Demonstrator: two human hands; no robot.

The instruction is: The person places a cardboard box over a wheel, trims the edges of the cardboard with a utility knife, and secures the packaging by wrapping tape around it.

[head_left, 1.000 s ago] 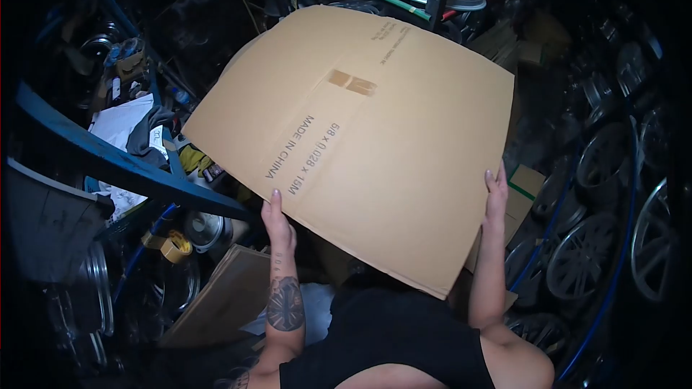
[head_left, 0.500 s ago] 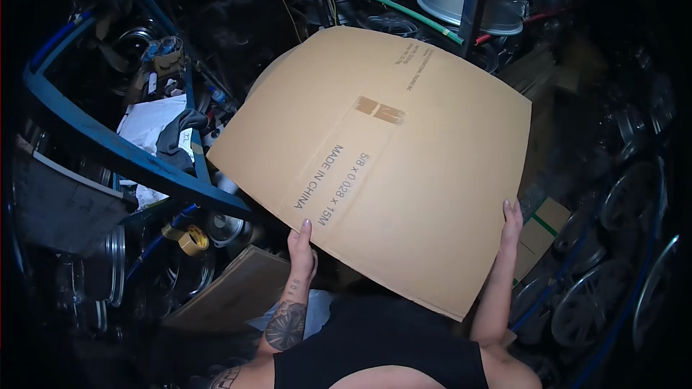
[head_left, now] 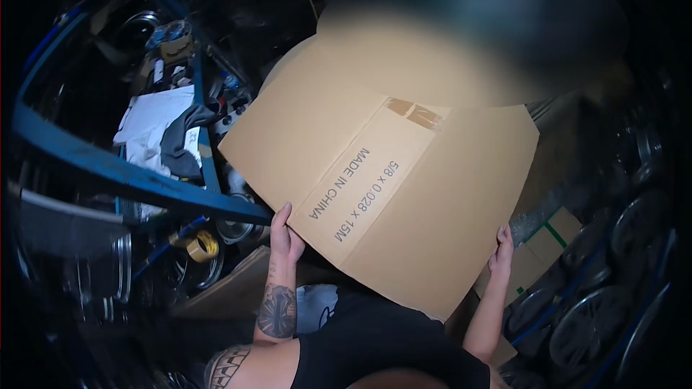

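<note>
A large flat sheet of cardboard [head_left: 432, 245], printed "MADE IN CHINA" and "5/8 x 0.028 x 15M", spans the middle of the view. My left hand [head_left: 286, 235] grips its near left edge, thumb on top and fingers underneath. On the near right edge, my right hand [head_left: 500, 248] is closed around the border, most of its fingers hidden. Brown tape [head_left: 414, 113] sticks near the sheet's centre fold. A dark blurred patch covers the sheet's far right part.
A blue metal rack [head_left: 137, 173] stands close on the left, with papers [head_left: 155, 115], a dark cloth [head_left: 184, 144] and a yellow tape roll [head_left: 202, 246]. Wheel rims [head_left: 587, 328] line the right side. A carton with green strapping [head_left: 551, 238] lies beyond my right hand.
The cardboard has turned slightly and its print sits further right in view. My right hand appears lower, my left slightly higher and further left. A blurred patch now hides the far rims.
</note>
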